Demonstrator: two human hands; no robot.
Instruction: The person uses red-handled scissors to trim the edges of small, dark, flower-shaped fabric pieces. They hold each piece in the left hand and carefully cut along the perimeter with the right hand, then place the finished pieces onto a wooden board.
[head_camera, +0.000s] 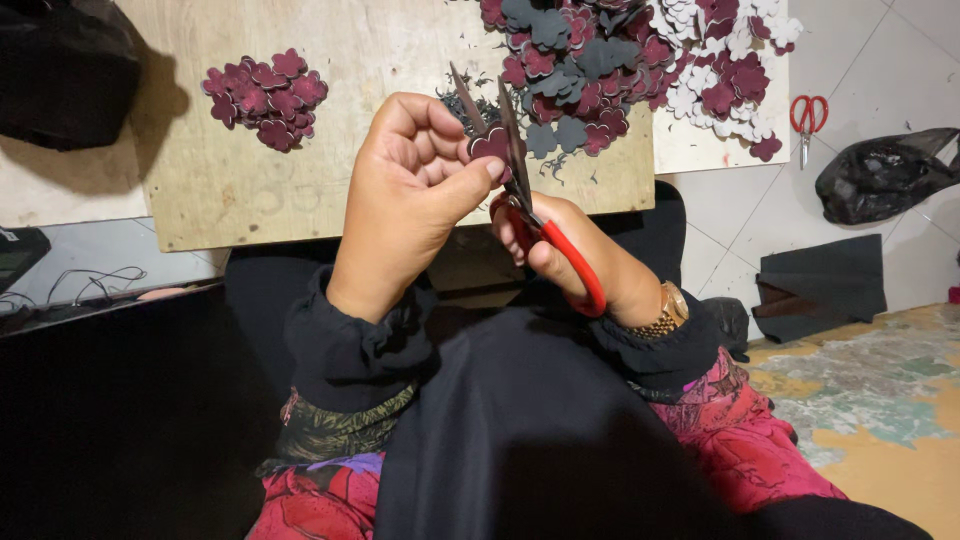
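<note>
My left hand pinches a small maroon cut-out between thumb and forefinger, closed narrow on its lower edge and held above the near edge of the plywood board, while my right hand is wrapped around the red handles of a pair of scissors, the dark blades parted in a narrow V about the piece. The cut-out looks thin, light and pliable, like felt or foam sheet, so I judge it will bend if gripped far from the blades; it is best held close to the cut line, by the edge away from the steel. Its outline is scalloped, cloud-like. A small heap of finished maroon shapes lies toward the board's far left corner; a larger pile of maroon, grey and white pieces spreads along the far right edge, with dark trimmings scattered just beside it. A second pair of red-handled scissors rests on the pale tiled floor beyond the board's right edge, near a black plastic bag and a folded dark sheet. The plywood is rough, pale and unfinished.
</note>
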